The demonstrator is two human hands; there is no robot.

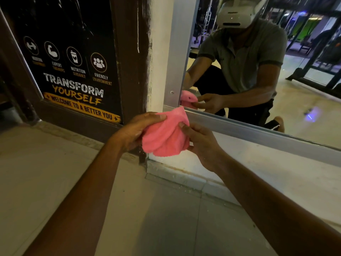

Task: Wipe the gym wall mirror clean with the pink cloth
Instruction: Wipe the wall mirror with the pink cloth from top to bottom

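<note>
The pink cloth [165,134] is bunched up between both my hands, just below the bottom-left corner of the wall mirror [276,100]. My left hand [134,129] pinches its left side, thumb on top. My right hand [201,143] grips its right edge with thumb and fingers. The cloth hangs in front of the mirror's aluminium frame [239,129] and does not touch the glass. The glass reflects a crouching person with the same cloth and gym machines behind.
A dark door with a gym poster [77,71] stands to the left of the mirror. A white wall strip [158,52] separates them. Below the mirror a pale ledge [267,170] and a tiled floor [156,218] extend toward me.
</note>
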